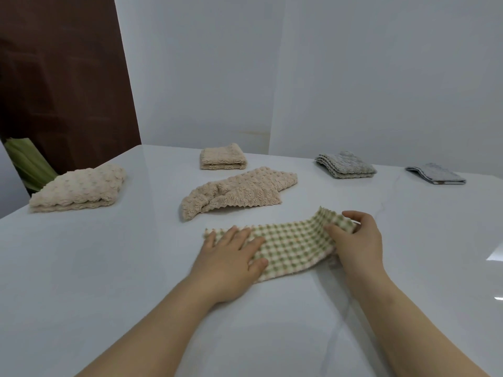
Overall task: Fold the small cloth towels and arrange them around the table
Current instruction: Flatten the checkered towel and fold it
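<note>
- Both hands are on the green checked towel [294, 247], near the front middle of the white table [109, 281].
- The left hand [231, 258] lies flat on the towel's left end, fingers straight and spread, pressing it to the table top.
- The right hand [355, 240] has the right end: thumb on the near face, fingers curled over the far edge, pinching the cloth. That end is bunched and raised off the surface.
- How many layers the checked towel has under the palms is hard to say from this angle.
- Just behind it, a beige towel [236, 193] lies rumpled and unfolded, not touching the checked one.
- Further back, a small beige folded towel [223, 158] sits near the far edge.
- Off to the left is a cream bobbled towel [79, 189], loosely folded, close to the table's left edge.
- At the back right sits a grey folded towel [345, 165], and further right, apart from it, a flatter blue-grey folded towel [435, 174].
- A white wall [326, 77] stands behind, with a dark brown panel [62, 77] at left.
</note>
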### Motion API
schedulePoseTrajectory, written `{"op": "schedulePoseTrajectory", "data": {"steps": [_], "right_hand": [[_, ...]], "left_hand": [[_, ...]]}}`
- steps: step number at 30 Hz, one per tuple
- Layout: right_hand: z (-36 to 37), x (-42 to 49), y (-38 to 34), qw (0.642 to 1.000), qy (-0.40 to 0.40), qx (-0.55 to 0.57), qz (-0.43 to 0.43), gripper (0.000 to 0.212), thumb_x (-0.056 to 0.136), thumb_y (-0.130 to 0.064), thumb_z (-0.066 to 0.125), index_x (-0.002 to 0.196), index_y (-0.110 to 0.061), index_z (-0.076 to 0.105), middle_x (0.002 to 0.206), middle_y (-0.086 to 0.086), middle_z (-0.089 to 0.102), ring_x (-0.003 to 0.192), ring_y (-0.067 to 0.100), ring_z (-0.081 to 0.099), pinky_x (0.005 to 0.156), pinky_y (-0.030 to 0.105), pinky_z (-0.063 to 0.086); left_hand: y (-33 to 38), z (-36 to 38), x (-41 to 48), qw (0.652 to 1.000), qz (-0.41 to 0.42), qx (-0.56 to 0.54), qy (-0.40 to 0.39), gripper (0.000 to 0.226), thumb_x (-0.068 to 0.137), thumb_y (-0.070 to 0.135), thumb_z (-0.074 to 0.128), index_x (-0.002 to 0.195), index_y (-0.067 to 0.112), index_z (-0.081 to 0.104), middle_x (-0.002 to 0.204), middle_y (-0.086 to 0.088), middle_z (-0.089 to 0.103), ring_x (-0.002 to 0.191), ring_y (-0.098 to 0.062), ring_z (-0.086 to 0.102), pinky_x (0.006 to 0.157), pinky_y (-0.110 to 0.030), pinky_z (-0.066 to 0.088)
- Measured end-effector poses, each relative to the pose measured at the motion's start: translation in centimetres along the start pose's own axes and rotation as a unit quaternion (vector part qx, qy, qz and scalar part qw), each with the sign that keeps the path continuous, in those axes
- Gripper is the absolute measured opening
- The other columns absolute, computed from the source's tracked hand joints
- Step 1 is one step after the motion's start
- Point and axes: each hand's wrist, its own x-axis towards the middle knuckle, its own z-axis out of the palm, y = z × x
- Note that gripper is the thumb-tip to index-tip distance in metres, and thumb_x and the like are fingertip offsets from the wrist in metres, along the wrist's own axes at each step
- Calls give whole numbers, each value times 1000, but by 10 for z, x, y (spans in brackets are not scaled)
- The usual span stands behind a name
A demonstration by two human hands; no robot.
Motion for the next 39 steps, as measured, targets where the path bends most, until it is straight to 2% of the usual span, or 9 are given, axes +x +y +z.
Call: {"op": "schedulePoseTrajectory", "data": {"steps": [7, 9, 11, 15, 22, 25, 29, 35, 39], "right_hand": [[22, -24, -18, 986, 6, -42, -159, 24, 83, -13, 62, 95, -27, 48, 81, -19, 55, 74, -4, 53, 61, 3, 36], [34, -34, -19, 975, -10, -61, -215, 26, 81, -10, 64, 91, -28, 48, 80, -15, 56, 76, 5, 54, 61, 10, 36], [43, -42, -18, 954, -19, -95, -284, 22, 78, -9, 65, 92, -23, 54, 78, -11, 55, 77, 19, 55, 63, 17, 33], [51, -52, -17, 924, -86, -140, -345, 25, 72, -14, 64, 95, -23, 60, 76, -23, 48, 82, 21, 57, 67, 12, 34], [44, -53, -16, 912, -224, -169, -300, 20, 79, -19, 69, 95, -30, 65, 85, -18, 51, 92, 13, 55, 78, 19, 42], [45, -51, -15, 902, -235, -163, -323, 27, 75, -20, 71, 94, -36, 61, 81, -25, 51, 90, 0, 52, 78, 6, 37], [44, -50, -14, 872, -286, -203, -341, 35, 68, -41, 60, 103, -40, 56, 83, -36, 52, 97, -13, 41, 83, 1, 29], [32, -47, -17, 926, -238, -136, -258, 16, 82, -34, 63, 79, -46, 53, 87, -37, 57, 92, -1, 51, 74, 15, 37], [31, -41, -11, 927, -215, -212, -223, 8, 87, -24, 57, 87, -28, 63, 75, -22, 56, 91, 7, 49, 71, 13, 35]], "left_hand": [[7, 1, 7, 985, 9, -134, 107, 45, 98, 34, 29, 142, 30, 27, 152, 4, 26, 142, -16, 17, 114, -37, 11], [7, -8, 5, 932, -36, -301, 197, 38, 96, 21, 33, 132, 26, 44, 128, -2, 55, 110, -22, 54, 95, -33, 39], [6, -19, 3, 871, -78, -415, 250, 35, 93, 16, 33, 122, 26, 51, 104, -3, 65, 79, -21, 60, 76, -34, 48], [3, -30, 7, 701, -122, -684, 161, 27, 96, 20, 31, 116, 30, 47, 82, -7, 63, 54, -18, 60, 52, -26, 46], [-4, -30, 4, 662, -99, -728, 144, 24, 85, -3, 57, 91, 20, 61, 81, -4, 65, 65, -13, 63, 66, -26, 54], [-6, -27, 6, 705, -107, -667, 217, 31, 78, -7, 63, 83, 23, 64, 93, 2, 65, 80, -14, 63, 78, -31, 53], [-13, -28, 6, 713, -116, -643, 253, 35, 77, -12, 59, 76, 23, 63, 79, 12, 61, 62, -12, 59, 63, -26, 50], [-30, -20, 10, 801, -154, -544, 198, 35, 74, -7, 56, 72, 27, 65, 73, -8, 64, 62, -23, 55, 62, -34, 46], [-25, -20, 6, 878, -142, -402, 218, 25, 77, 1, 56, 87, 24, 60, 114, -6, 57, 82, -15, 56, 69, -24, 44]]}}
